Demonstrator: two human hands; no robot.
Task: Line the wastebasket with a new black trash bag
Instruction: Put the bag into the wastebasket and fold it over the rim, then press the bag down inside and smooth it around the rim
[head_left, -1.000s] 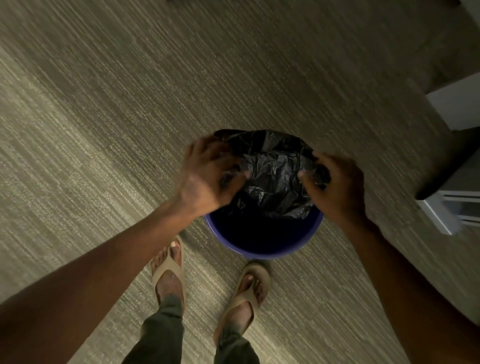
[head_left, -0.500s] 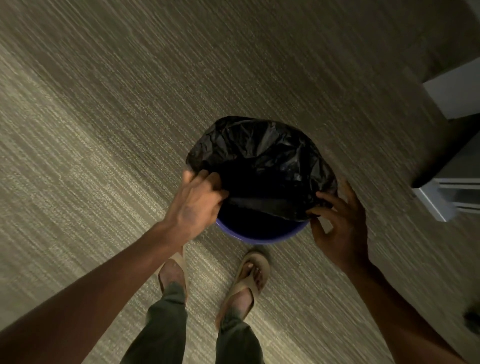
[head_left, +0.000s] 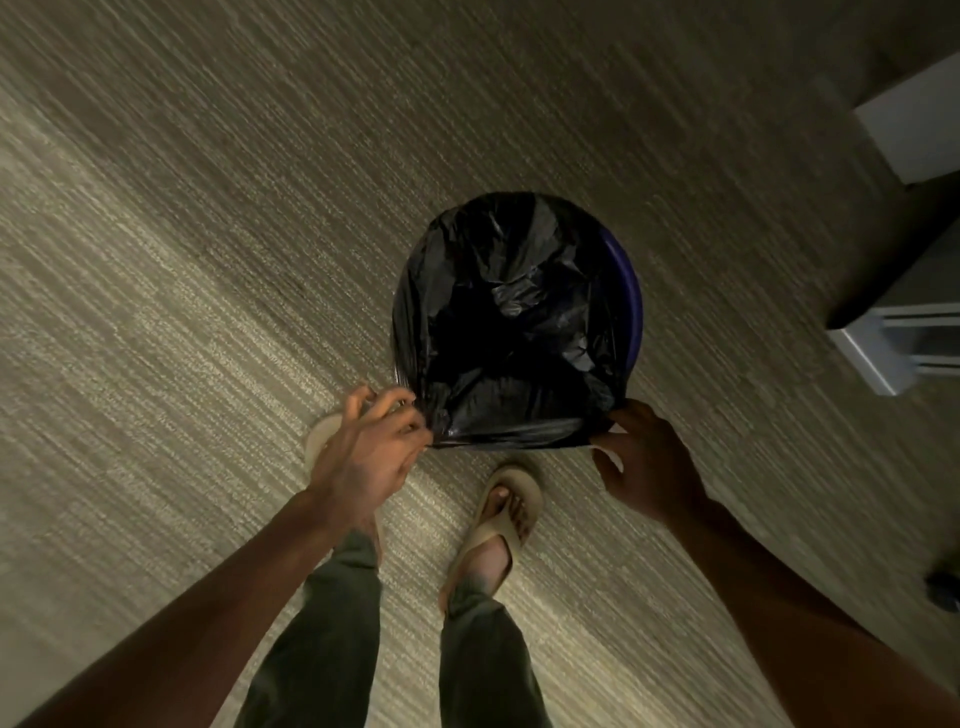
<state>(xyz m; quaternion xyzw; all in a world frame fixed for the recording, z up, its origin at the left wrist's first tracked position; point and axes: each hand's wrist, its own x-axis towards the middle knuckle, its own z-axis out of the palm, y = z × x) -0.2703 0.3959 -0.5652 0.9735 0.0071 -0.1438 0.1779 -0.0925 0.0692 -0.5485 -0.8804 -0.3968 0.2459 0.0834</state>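
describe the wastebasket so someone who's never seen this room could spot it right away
On the striped beige carpet floor, just ahead of the person's sandalled feet, stands a round blue plastic wastebasket. It is the only round thing here, draped in a crinkled black plastic trash bag, with a sliver of blue rim showing on the right.

we see a dim, warm-toned scene, with a band of light raking across the carpet (head_left: 171, 291) from left of frame to bottom centre while the upper right falls into shadow. the trash bag (head_left: 511, 322) shows faint sheen only, its inside nearly pure black. slight motion blur softens everything, and the wide lens bends the edges.
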